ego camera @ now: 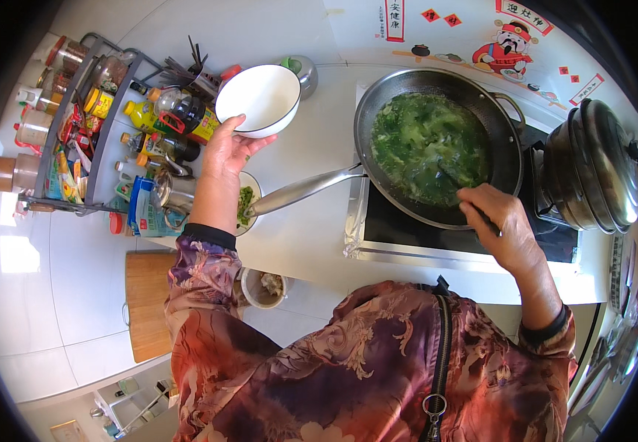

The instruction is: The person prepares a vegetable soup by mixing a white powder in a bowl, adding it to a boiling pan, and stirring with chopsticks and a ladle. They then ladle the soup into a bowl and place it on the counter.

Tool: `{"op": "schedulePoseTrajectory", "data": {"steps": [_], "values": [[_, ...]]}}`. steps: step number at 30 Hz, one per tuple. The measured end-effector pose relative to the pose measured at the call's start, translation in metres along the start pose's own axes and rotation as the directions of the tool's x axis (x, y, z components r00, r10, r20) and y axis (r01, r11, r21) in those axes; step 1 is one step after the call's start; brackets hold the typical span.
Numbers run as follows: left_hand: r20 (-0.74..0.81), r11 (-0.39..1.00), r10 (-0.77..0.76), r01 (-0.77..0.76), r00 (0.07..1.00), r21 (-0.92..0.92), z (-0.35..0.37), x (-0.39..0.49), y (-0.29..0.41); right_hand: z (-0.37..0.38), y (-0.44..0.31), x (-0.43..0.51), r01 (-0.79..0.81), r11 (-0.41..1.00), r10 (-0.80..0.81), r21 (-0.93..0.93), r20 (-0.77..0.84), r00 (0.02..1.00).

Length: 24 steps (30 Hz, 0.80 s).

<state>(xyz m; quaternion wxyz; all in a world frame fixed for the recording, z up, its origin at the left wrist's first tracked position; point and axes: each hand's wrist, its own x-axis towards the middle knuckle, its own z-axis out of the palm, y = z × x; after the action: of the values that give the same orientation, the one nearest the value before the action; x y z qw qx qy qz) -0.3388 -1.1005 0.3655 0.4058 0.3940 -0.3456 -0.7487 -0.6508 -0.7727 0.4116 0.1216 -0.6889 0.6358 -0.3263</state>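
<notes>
My left hand [234, 145] holds a white bowl [258, 99] with a dark rim, tilted so that its bare inside shows. In my right hand [493, 218] is a dark utensil [451, 178], its lower end sunk in green soup [424, 146] with leafy bits. The soup fills the bottom of a wide metal wok [504, 171] on the cooktop. Its long steel handle [308, 190] points left, over a bowl [250, 224] of chopped greens [245, 201] that my left forearm partly hides.
A stacked, lidded steel pot [584, 166] stands right of the wok. Left are a grey rack [110, 127] of jars, sauce bottles [172, 108] and a steel kettle [172, 190]. Below the counter edge [297, 259] are a bin [262, 287] and a wooden board [147, 306].
</notes>
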Motion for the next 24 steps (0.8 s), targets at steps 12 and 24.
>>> {"op": "schedulePoseTrajectory", "data": {"steps": [12,24], "values": [[-0.126,0.996,-0.084,0.079,0.988,-0.049,-0.040,0.028,-0.056,0.002,-0.012,0.015,-0.058,0.986,0.048,0.155,0.066,0.997],[-0.235,0.973,-0.149,0.100,0.961,-0.208,-0.061,0.069,-0.095,-0.028,0.070,0.011,-0.453,0.753,0.631,0.477,-0.329,0.703]]}}
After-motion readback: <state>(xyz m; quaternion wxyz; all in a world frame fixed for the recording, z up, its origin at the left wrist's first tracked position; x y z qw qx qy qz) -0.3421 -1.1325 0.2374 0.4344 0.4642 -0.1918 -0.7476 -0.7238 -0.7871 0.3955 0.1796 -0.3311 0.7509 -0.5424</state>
